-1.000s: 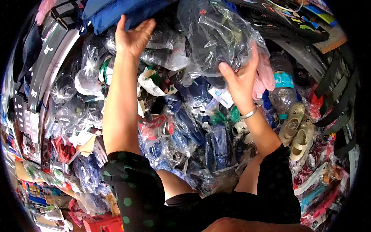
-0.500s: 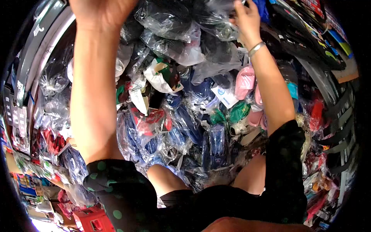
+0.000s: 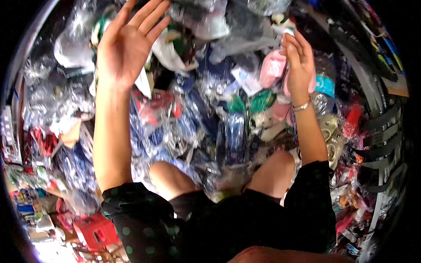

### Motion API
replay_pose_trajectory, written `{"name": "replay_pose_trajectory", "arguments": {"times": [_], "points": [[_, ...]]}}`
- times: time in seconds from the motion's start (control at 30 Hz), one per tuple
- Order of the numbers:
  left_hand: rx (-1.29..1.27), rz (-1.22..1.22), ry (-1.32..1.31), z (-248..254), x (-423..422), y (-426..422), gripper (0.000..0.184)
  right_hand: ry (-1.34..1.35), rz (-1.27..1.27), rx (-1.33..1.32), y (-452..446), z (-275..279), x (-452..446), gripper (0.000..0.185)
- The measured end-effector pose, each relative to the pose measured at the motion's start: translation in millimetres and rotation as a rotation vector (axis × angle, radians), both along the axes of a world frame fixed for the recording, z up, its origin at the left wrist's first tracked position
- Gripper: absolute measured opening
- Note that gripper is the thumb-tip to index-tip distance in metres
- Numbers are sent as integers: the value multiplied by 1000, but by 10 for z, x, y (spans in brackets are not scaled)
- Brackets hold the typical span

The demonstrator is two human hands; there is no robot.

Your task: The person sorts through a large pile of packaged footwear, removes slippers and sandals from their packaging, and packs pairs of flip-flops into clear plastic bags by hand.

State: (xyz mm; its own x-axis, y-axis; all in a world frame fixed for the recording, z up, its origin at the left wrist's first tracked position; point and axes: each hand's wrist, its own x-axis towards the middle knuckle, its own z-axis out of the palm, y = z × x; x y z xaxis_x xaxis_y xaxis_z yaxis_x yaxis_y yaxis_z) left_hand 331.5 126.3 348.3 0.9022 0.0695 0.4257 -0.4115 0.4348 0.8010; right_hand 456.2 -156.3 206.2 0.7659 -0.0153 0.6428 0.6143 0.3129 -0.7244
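Head view: left hand [image 3: 127, 50] spread, released, above bagged goods [image 3: 236, 131]; right hand [image 3: 300, 61] half-curled, just beside pink slippers [image 3: 272, 68].
Left hand reaches top edge; pile crowds up to the knees [image 3: 171, 177], tight room; can't tell whether right hand grips anything; bag contents blurred; red crate [image 3: 90, 227] lower left.

A pink slipper [image 3: 272, 70] lies beside a second pink slipper [image 3: 286, 83], partly hidden; crumpled white wrapping [image 3: 169, 53] lies further left.
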Motion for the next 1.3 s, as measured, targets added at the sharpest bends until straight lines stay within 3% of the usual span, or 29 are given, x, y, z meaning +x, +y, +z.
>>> {"name": "replay_pose_trajectory", "arguments": {"times": [0.07, 0.17, 0.4, 0.6, 0.8, 0.97, 1.03, 1.1, 1.17, 1.23, 1.3], "points": [[165, 94, 67, -301, -417, 197, 57, 124, 28, -61, -84, -397, -287, 38], [198, 304, 297, -964, -1181, 411, 63, 362, 59, -178, -328, -1093, -582, 37], [-151, 520, 685, -2650, -3156, 225, 60, 821, 172, -272, -537, -2387, -1735, 33], [-483, 500, 654, -3284, -3940, -270, 50, 914, 429, -333, 102, -2382, -2661, 31], [-509, 438, 692, -3435, -4040, -289, 44, 989, 724, -406, 976, -2465, -3475, 34], [-284, 686, 633, -3112, -4105, 287, 51, 941, 736, -741, 1149, -3459, -3634, 32], [-158, 751, 467, -3051, -4164, 617, 58, 939, 728, -857, 1200, -3794, -3513, 36], [-233, 792, 385, -2989, -4166, 879, 55, 880, 691, -1063, 1356, -4131, -3308, 37], [-391, 711, 299, -3174, -4113, 1056, 53, 924, 684, -947, 1579, -4329, -3057, 44], [-657, 494, 273, -3366, -4021, 1155, 56, 761, 424, -1167, 1798, -4557, -2777, 56], [-603, 550, 252, -3286, -3921, 1186, 60, 713, 181, -1190, 1972, -4943, -2572, 62]]}}
